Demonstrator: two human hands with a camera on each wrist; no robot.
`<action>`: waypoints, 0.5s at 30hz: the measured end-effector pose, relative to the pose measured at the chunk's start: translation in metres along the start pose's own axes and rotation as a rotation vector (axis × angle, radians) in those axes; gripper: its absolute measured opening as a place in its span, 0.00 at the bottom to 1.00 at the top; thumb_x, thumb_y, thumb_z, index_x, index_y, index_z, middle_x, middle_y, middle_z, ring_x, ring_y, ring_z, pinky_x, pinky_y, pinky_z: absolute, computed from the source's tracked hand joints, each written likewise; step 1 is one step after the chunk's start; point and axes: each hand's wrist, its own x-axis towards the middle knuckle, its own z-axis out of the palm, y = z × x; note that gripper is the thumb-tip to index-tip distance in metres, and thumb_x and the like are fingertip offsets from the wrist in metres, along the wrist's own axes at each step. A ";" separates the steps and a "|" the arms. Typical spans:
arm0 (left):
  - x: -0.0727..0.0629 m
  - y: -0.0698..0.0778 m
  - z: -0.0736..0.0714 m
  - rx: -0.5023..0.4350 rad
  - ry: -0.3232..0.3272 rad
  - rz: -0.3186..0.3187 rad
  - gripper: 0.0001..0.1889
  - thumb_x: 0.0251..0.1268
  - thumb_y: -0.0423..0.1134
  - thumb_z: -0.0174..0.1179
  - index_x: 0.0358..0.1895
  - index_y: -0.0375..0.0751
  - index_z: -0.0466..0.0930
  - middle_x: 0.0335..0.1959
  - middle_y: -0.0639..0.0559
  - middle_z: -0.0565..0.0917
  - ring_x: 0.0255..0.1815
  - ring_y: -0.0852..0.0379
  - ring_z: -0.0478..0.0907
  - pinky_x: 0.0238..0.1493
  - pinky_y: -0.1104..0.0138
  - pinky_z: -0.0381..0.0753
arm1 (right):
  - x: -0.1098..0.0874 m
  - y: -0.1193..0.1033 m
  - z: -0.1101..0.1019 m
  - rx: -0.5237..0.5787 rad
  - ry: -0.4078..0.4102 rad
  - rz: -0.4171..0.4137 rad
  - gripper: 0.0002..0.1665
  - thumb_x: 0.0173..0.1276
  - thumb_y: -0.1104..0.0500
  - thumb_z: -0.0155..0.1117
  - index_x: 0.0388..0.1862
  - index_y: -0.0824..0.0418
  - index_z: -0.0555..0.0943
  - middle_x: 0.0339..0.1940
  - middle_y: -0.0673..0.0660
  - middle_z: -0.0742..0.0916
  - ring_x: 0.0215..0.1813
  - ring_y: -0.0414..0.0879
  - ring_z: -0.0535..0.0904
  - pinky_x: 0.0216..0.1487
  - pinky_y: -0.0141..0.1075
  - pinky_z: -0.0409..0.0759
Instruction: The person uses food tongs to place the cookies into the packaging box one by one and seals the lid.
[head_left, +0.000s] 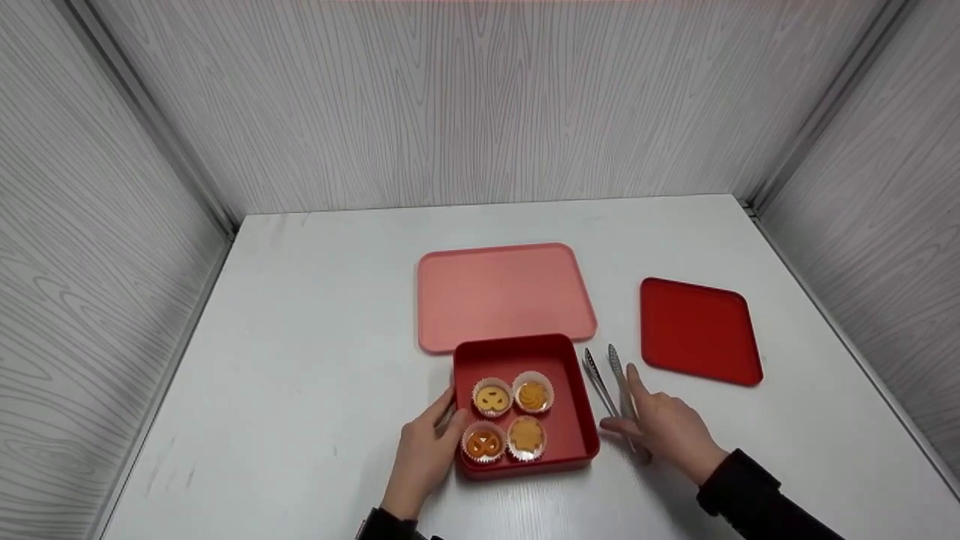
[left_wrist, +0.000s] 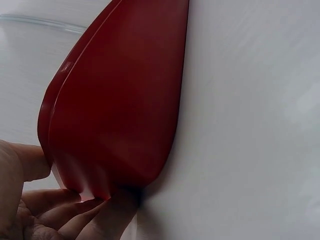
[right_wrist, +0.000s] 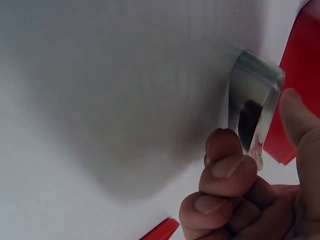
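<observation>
A square red box [head_left: 571,420] holds several cookies in white paper cups, among them a pretzel-shaped one [head_left: 484,443] and a swirled one [head_left: 533,395]. My left hand [head_left: 426,448] grips the box's left side, thumb at the rim and fingers against the outer wall [left_wrist: 115,110]. To the right of the box, metal tongs [head_left: 600,384] point away from me with their arms spread. My right hand [head_left: 667,431] holds them near the bent end [right_wrist: 255,75], thumb on one side and curled fingers [right_wrist: 227,175] on the other.
Behind the box lies a pink tray [head_left: 502,292], close to the box's far rim. A flat red tray [head_left: 699,330] sits to the right, beyond my right hand. Grey wood-grain panels [head_left: 480,105] border the white table [head_left: 300,337] at the back and sides.
</observation>
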 end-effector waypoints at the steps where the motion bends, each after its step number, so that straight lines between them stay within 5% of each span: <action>1: 0.000 0.000 0.000 0.000 0.001 0.000 0.28 0.77 0.48 0.58 0.74 0.40 0.71 0.67 0.43 0.78 0.71 0.40 0.73 0.72 0.46 0.69 | -0.001 0.001 -0.002 -0.006 0.026 -0.012 0.60 0.65 0.38 0.72 0.80 0.72 0.57 0.13 0.50 0.73 0.17 0.43 0.68 0.23 0.38 0.66; 5: 0.000 0.000 0.000 -0.003 0.002 -0.002 0.28 0.77 0.48 0.58 0.74 0.40 0.71 0.67 0.43 0.79 0.71 0.40 0.73 0.72 0.46 0.69 | 0.001 0.012 -0.014 -0.058 0.170 -0.084 0.52 0.67 0.42 0.72 0.78 0.69 0.63 0.11 0.48 0.69 0.15 0.41 0.60 0.19 0.35 0.59; 8: 0.000 0.001 0.000 -0.002 0.001 -0.006 0.28 0.77 0.48 0.58 0.74 0.40 0.71 0.67 0.43 0.79 0.71 0.40 0.73 0.72 0.46 0.70 | 0.007 0.025 -0.022 -0.096 0.286 -0.128 0.44 0.67 0.50 0.74 0.75 0.67 0.68 0.14 0.50 0.73 0.16 0.42 0.65 0.19 0.34 0.64; 12: -0.001 0.002 0.000 0.007 0.000 -0.009 0.29 0.77 0.49 0.58 0.74 0.40 0.71 0.67 0.41 0.79 0.70 0.40 0.74 0.71 0.46 0.71 | 0.013 0.044 -0.029 -0.114 0.381 -0.144 0.39 0.67 0.56 0.73 0.73 0.67 0.71 0.31 0.62 0.83 0.31 0.54 0.79 0.30 0.44 0.81; 15: -0.001 0.002 0.000 0.009 0.001 -0.005 0.29 0.77 0.48 0.58 0.74 0.39 0.71 0.67 0.41 0.79 0.69 0.40 0.75 0.70 0.46 0.72 | 0.016 0.058 -0.031 -0.119 0.386 -0.137 0.38 0.68 0.58 0.72 0.73 0.69 0.71 0.46 0.70 0.82 0.43 0.62 0.79 0.39 0.51 0.84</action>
